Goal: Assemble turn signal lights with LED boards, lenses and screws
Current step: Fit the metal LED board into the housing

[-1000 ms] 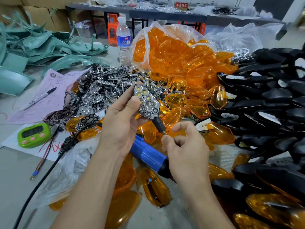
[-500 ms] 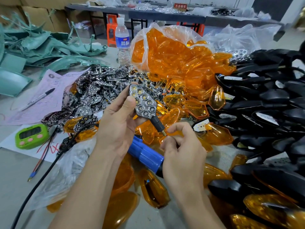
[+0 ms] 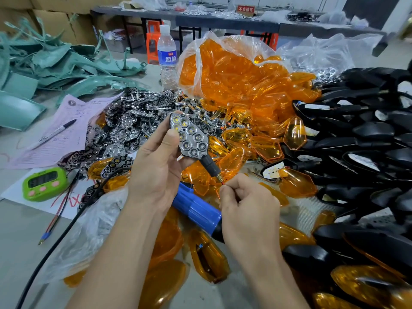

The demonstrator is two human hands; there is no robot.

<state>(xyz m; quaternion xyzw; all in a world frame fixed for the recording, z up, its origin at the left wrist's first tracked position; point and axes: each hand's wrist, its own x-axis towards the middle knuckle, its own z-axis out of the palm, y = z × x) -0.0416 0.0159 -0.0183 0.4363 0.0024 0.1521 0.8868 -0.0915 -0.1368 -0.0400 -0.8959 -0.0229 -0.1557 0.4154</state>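
- head view: the black turn signal housing with its chrome honeycomb reflector face (image 3: 189, 137) is held up above the table in the left hand (image 3: 156, 172), thumb pressed on the reflector's left edge and fingers curled behind it.
- its long axis runs from upper left down to lower right, ending in a black stem with a brass threaded tip (image 3: 210, 168) that points at the right hand (image 3: 247, 206).
- the right hand, just below that tip, is curled, thumb and forefinger pinching a thin red wire (image 3: 223, 184) that comes out of the stem (so it is the nearer hand for any pull).
- room: a blue-handled electric screwdriver (image 3: 196, 210) lies just under both hands, loose amber plastic lenses (image 3: 231, 166) crowd behind, and a heap of black housings (image 3: 356, 134) sits to the right.
- the open way for drawing the wire, i judge, is down and towards the person, along the stem's line.
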